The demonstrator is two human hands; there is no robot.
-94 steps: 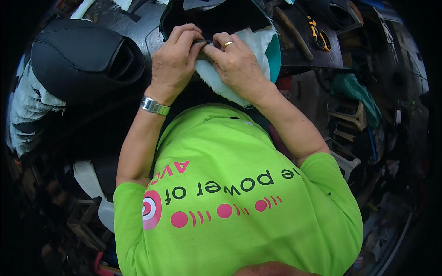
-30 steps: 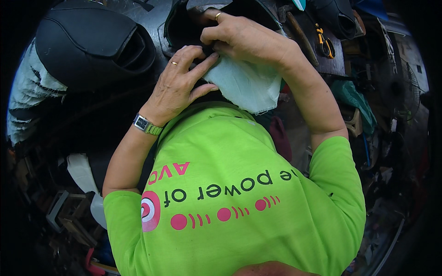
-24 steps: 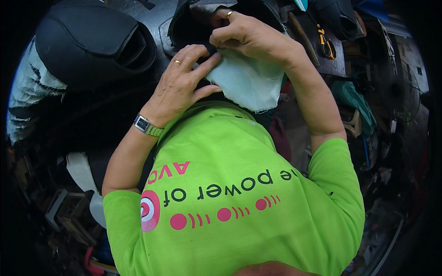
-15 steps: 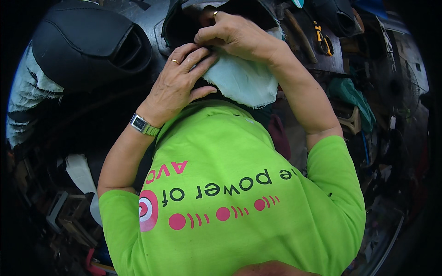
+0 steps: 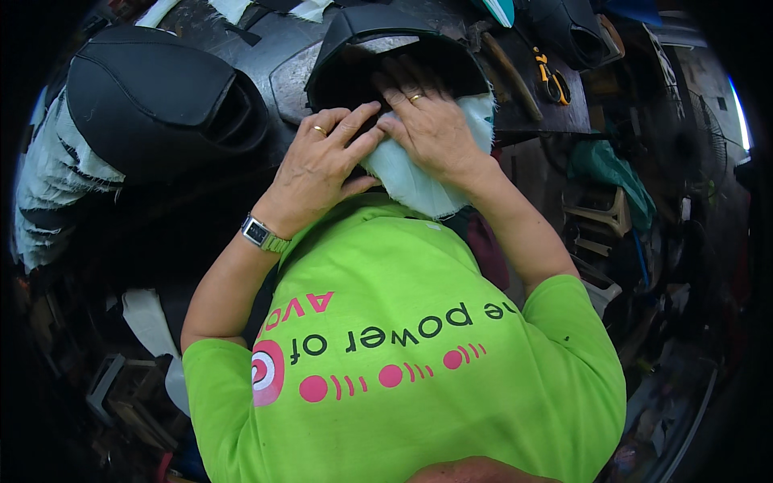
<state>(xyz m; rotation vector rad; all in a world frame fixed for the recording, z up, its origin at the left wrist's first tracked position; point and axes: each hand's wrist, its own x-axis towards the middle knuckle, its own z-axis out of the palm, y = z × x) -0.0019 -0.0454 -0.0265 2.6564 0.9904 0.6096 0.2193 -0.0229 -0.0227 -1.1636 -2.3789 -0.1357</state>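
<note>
At the near rim of the black seat shell (image 5: 394, 48), both hands now lie flat on the pale cloth (image 5: 419, 181): right hand (image 5: 431, 121) has slid down w/ fingers spread, left hand (image 5: 322, 161) beside it, fingertips touching. Pinching has given way to pressing, so cloth prob. being smoothed down. Second black seat (image 5: 153, 105) sits left of shell.

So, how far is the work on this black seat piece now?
One black seat on the left already looks covered, pale lining hanging from its edge. In hand: the left hand and right hand press pale cloth against the open black shell. Left to do: the cloth hangs loose below the hands, its edge frayed and unfixed.
</note>
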